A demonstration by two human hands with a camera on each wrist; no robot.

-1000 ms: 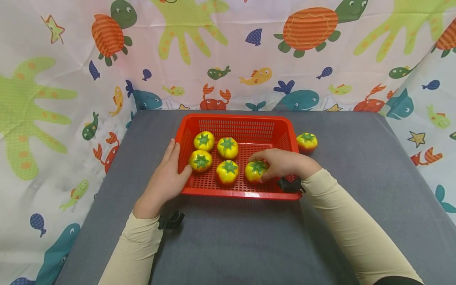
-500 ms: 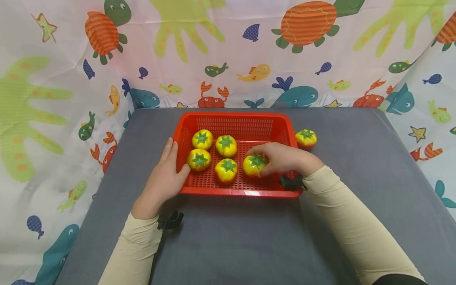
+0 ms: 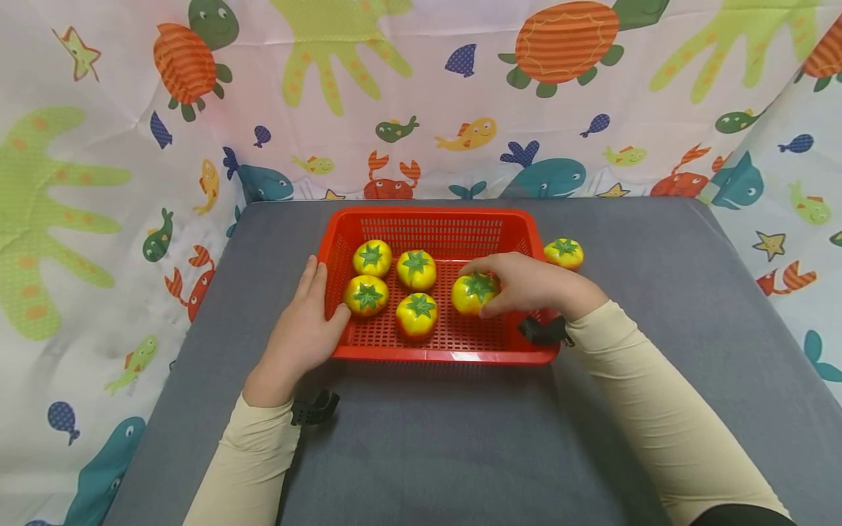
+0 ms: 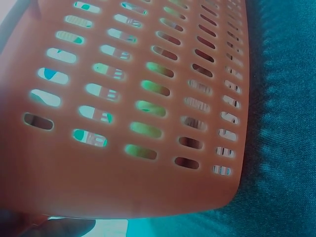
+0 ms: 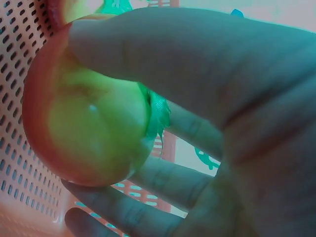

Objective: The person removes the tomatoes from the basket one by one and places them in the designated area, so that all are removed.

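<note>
In the head view the right hand grips a yellow tomato-like fruit with a green star top, inside the red basket. The right wrist view shows thumb and fingers around this fruit. Four similar fruits, among them one at the front middle, sit in the basket's left and middle part. The left hand rests on the basket's left rim, thumb over the edge and fingers straight. In the left wrist view the basket's slotted wall fills most of the picture, with a dark fingertip at the lower left.
One more yellow and red fruit stands on the grey table, just outside the basket's right side. A cloth printed with sea animals hangs behind and beside the table.
The right hand and the fruit it grips have shifted slightly back, away from the basket's front edge. The left hand stays on the rim. The head view has tilted slightly.
</note>
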